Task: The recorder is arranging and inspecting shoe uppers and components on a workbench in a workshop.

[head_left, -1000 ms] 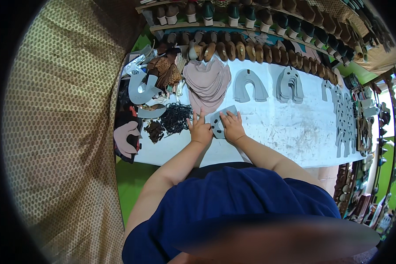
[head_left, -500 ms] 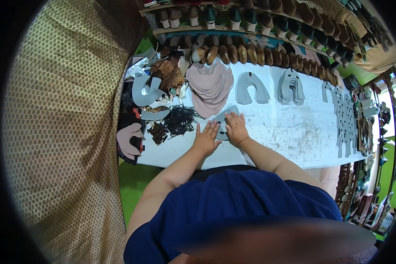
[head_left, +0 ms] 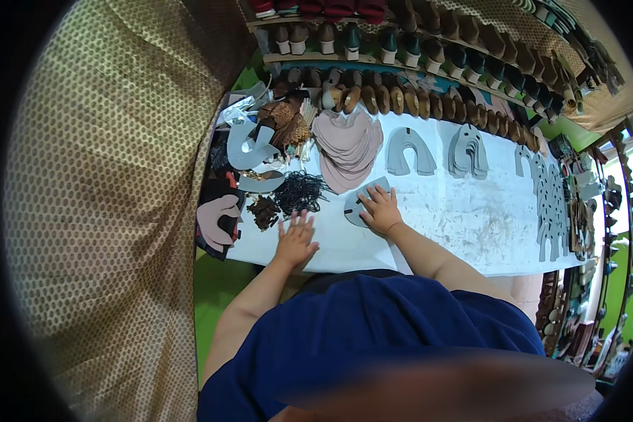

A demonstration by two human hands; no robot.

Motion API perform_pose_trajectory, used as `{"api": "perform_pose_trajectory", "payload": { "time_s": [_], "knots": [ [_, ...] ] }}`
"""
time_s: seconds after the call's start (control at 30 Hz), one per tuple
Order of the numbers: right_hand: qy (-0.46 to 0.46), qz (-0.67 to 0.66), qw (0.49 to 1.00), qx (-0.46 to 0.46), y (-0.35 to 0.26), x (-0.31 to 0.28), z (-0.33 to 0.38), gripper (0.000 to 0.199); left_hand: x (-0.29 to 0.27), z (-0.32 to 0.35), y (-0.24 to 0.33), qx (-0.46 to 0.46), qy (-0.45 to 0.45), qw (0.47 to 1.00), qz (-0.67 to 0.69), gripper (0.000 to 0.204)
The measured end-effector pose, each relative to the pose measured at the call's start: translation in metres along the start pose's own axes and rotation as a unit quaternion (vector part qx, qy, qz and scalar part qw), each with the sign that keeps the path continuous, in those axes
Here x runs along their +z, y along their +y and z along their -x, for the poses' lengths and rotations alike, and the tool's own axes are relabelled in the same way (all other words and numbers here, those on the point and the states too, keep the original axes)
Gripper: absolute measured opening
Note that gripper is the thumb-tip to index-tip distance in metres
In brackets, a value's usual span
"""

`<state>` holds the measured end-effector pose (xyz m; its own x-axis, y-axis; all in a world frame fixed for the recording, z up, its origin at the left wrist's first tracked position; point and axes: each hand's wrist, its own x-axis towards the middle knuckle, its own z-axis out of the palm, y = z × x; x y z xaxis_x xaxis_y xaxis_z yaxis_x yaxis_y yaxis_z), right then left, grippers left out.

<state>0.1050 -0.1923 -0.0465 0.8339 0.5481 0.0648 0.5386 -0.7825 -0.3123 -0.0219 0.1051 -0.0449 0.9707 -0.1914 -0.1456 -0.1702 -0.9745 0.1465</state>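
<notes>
The right hand point(head_left: 380, 210) rests palm down, fingers slightly apart, on a grey curved piece point(head_left: 355, 217); flat, even pressure would probably steady it best, without bending its edges. The piece lies under those fingers, showing to their left and just beyond the tips. Left of it, nearer the body, the left hand point(head_left: 296, 243) has fingers spread, gripping nothing; whether it touches the tabletop point(head_left: 344, 254) I cannot tell. Beyond its fingertips lie black strands point(head_left: 301, 191).
</notes>
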Motion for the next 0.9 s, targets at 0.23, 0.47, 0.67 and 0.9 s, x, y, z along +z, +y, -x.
{"api": "perform_pose_trajectory", "payload": {
  "time_s": [0.23,0.47,0.67,0.9],
  "knots": [
    [-0.003,-0.027,0.998,0.049,0.006,0.009,-0.003,0.046,0.009,0.074,-0.043,-0.243,-0.046,0.968,0.044,0.098],
    [-0.045,0.087,0.994,0.051,-0.010,0.000,-0.041,0.020,-0.022,0.066,-0.046,-0.238,-0.197,0.947,0.085,0.105],
    [-0.120,0.137,0.982,0.043,-0.023,-0.010,-0.066,0.014,-0.019,0.065,-0.057,-0.224,-0.235,0.939,0.109,0.112],
    [-0.177,0.182,0.967,0.031,-0.024,-0.011,-0.086,0.015,-0.024,0.063,-0.060,-0.211,-0.256,0.936,0.118,0.115]
  ]
}}
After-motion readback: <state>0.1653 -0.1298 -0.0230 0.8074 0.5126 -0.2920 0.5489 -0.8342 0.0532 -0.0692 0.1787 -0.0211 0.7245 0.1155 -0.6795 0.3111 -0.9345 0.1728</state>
